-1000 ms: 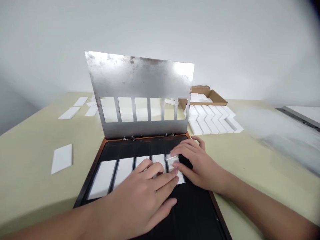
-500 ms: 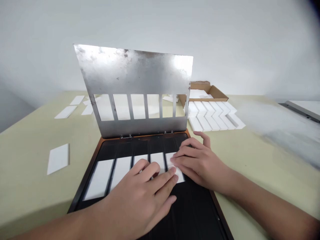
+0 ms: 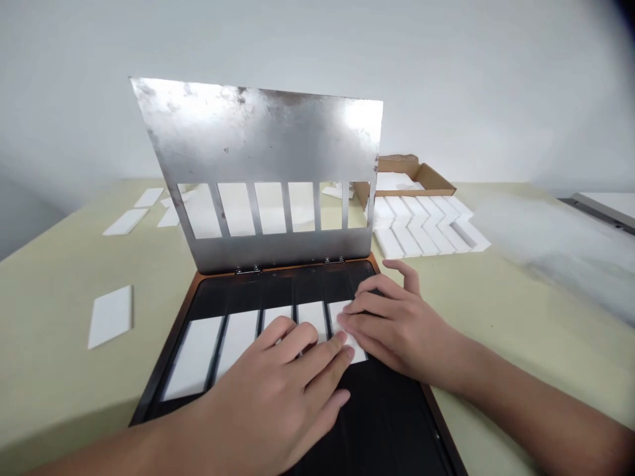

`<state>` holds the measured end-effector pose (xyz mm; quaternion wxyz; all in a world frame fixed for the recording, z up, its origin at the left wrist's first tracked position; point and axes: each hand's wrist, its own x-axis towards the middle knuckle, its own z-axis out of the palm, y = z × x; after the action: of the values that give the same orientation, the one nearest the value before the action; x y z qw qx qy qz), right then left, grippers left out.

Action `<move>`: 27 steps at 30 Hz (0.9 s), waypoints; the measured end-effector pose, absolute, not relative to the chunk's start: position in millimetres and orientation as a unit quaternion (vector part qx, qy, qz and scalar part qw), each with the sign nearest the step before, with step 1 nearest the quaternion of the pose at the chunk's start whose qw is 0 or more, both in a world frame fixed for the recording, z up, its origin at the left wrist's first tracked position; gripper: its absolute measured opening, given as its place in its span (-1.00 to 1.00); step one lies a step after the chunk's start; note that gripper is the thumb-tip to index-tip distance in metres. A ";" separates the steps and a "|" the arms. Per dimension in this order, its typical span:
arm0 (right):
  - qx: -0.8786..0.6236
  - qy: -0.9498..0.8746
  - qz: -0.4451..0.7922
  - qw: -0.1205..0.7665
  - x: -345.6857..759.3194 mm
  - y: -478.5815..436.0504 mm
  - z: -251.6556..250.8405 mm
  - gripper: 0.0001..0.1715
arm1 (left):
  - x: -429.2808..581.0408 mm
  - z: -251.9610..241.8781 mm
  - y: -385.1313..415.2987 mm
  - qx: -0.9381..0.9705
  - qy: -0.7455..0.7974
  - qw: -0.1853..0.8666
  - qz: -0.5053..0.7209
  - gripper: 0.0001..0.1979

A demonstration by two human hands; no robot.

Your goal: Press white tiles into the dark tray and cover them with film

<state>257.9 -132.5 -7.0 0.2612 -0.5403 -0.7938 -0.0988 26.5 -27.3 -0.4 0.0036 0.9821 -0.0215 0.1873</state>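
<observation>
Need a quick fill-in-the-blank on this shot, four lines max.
The raised steel plate has ____ rectangular windows.
The black tray holds ____ white tiles.
The right hand rests on the ____ tile of that row.
A loose white tile lies on the table to the ____ of the tray.

Missing words: six; five; rightmost; left.

Five white rectangular tiles [image 3: 238, 337] lie side by side in a black hinged tray [image 3: 278, 291].

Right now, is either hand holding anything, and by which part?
No grip is visible: the left hand and right hand rest fingertips on the rightmost thin white rectangular tile in a black tray.
</observation>
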 end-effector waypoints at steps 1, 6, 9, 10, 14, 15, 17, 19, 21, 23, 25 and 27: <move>-0.540 -0.794 -0.099 0.261 257.4 -132.5 -6.8 -0.86 | 26.8 -0.5 -27.5 0.982 -0.023 0.004 0.186 -0.65; -0.546 -0.794 -0.031 0.266 254.7 -136.0 0.6 -0.87 | 27.2 3.1 -26.2 0.981 -0.015 0.028 0.192 -0.70; -0.542 -0.780 0.080 0.302 256.9 -138.7 7.5 -0.80 | 26.8 5.8 -21.3 0.980 -0.016 0.051 0.191 -0.69; -0.542 -0.772 0.101 0.317 259.0 -138.8 8.7 -0.71 | 27.0 5.9 -19.2 0.981 -0.025 0.054 0.185 -0.69; -0.592 -0.722 0.072 0.350 272.4 -133.7 5.3 -0.53 | 30.6 2.8 -14.5 0.984 -0.057 0.075 0.148 -0.71; -0.604 -0.715 0.059 0.347 275.3 -131.5 3.2 -0.51 | 32.0 1.8 -15.1 0.985 -0.060 0.079 0.144 -0.71; -0.619 -0.709 0.039 0.337 278.0 -126.8 -0.3 -0.46 | 34.5 1.1 -18.1 0.986 -0.062 0.071 0.139 -0.71; -0.634 -0.705 0.023 0.317 275.3 -122.9 -1.6 -0.42 | 34.3 2.5 -20.1 0.988 -0.060 0.040 0.139 -0.71; -0.644 -0.710 0.022 0.283 266.7 -122.0 -1.0 -0.45 | 27.8 5.7 -17.3 0.989 -0.036 0.002 0.144 -0.64; -0.644 -0.727 0.042 0.234 253.1 -126.7 -0.4 -0.37 | 12.1 8.6 -7.7 0.988 0.013 -0.028 0.149 -0.53; -0.641 -0.743 0.069 0.180 236.5 -138.1 -0.8 -0.21 | -12.8 9.0 6.4 0.984 0.083 -0.046 0.153 -0.39; -0.643 -0.748 0.086 0.139 219.6 -155.2 -1.6 -0.09 | -43.4 5.3 17.8 0.975 0.151 -0.056 0.153 -0.25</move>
<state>219.6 -155.2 -1.6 0.1394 -0.6434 -0.7478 0.0859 -43.4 17.8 5.3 -0.0556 0.9750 0.1513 0.1531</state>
